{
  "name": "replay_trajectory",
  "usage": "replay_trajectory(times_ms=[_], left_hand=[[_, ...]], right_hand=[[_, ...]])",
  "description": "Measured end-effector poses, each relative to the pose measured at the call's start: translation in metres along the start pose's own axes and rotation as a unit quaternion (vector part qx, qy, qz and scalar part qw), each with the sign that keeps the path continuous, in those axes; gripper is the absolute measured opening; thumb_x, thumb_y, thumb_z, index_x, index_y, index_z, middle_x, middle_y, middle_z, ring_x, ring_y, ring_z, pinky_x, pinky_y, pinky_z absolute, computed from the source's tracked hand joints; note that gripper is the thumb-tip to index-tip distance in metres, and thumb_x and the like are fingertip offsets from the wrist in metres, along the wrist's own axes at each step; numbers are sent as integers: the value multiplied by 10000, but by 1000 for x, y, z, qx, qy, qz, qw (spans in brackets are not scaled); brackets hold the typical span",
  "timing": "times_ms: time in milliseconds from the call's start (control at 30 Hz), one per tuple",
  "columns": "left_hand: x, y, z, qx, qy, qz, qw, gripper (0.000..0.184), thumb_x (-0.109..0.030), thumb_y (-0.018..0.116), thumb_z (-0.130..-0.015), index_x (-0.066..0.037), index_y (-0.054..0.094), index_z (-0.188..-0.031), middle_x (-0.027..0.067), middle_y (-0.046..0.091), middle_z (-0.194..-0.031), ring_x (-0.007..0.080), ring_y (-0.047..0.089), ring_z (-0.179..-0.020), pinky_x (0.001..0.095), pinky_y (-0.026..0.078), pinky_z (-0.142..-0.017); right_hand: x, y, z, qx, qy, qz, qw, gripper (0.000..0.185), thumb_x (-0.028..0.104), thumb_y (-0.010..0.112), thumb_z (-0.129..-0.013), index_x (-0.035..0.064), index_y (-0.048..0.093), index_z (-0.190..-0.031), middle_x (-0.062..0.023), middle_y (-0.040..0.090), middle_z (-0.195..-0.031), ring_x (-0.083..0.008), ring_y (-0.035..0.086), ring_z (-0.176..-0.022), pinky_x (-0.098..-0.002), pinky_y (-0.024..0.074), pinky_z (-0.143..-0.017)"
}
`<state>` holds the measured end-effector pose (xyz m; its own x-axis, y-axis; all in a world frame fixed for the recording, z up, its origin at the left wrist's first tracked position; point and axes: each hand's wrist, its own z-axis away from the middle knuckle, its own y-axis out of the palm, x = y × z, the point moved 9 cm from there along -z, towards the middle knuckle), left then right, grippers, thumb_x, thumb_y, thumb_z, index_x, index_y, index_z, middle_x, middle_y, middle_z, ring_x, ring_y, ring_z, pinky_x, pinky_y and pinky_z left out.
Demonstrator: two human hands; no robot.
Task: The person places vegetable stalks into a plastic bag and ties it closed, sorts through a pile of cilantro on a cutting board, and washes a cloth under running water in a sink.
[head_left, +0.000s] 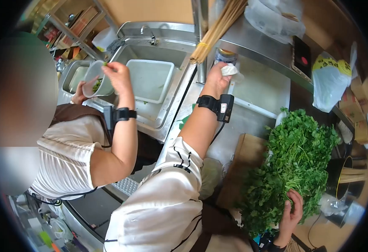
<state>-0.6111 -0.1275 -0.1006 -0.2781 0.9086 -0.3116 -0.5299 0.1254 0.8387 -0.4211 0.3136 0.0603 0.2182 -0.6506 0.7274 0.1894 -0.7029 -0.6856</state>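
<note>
My left arm reaches forward across the metal counter, and my left hand [217, 77] is closed on a crumpled white cloth or tissue [229, 69]; which of these it is, I cannot tell. Just beyond that hand stands a can [226, 55], partly hidden by it. At the lower right, my right hand [292, 210] lies against a large heap of leafy green cilantro [301, 143]. Its fingers are loosely bent and apart, with no stems visibly gripped. A wooden cutting board [243, 159] lies left of the heap, partly covered by leaves.
On the left, a co-worker [70, 147] holds a translucent container [102, 84] with green pieces beside the sink [123, 54]. A white tray [154, 80] sits in the basin. A metal post [200, 42], bundled wooden sticks [217, 31] and a metal shelf [259, 54] border my left hand.
</note>
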Motion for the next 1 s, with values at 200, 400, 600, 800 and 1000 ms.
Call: replay_trajectory(times_ms=[200, 400, 600, 800, 1000], left_hand=[[-70, -40, 13, -14, 15, -100, 995, 254, -128, 392, -894, 10, 450, -1099, 162, 540, -1039, 313, 548, -969, 450, 463, -855], [-120, -94, 23, -50, 17, 56, 997, 290, -293, 514, -828, -52, 493, -989, 153, 557, -1033, 335, 546, -963, 516, 424, -843], [-171, -140, 39, -90, 85, -2, 992, 391, -461, 456, -845, -75, 500, -887, 104, 560, -903, 316, 559, -869, 501, 446, -784], [-186, -174, 19, -147, 197, -573, 781, 352, -315, 416, -848, -23, 611, -847, 136, 611, -902, 334, 581, -768, 404, 466, -794], [-151, -150, 49, -210, 307, -844, 387, 477, -364, 563, -778, -87, 531, -1165, 163, 380, -1292, 353, 372, -1161, 459, 385, -892]], right_hand=[[5, 6, -5, 11, -10, 18, 1000, 217, 123, 494, -870, -10, 559, -1029, -152, 535, -1091, -265, 526, -995, -383, 419, -853], [4, 11, -5, 15, 13, 17, 1000, 221, 138, 492, -874, -7, 561, -1027, -150, 538, -1083, -257, 532, -977, -383, 421, -846], [4, 22, 0, 26, 31, 9, 999, 207, 119, 503, -863, -16, 563, -1008, -145, 553, -1038, -250, 535, -956, -363, 407, -860], [11, 33, -1, 33, 30, 21, 999, 200, 84, 516, -837, -24, 561, -999, -139, 559, -1017, -253, 534, -948, -341, 397, -866], [10, 41, 1, 40, 41, 47, 997, 197, 72, 515, -830, -30, 559, -994, -144, 560, -1016, -258, 533, -956, -337, 397, -867]])
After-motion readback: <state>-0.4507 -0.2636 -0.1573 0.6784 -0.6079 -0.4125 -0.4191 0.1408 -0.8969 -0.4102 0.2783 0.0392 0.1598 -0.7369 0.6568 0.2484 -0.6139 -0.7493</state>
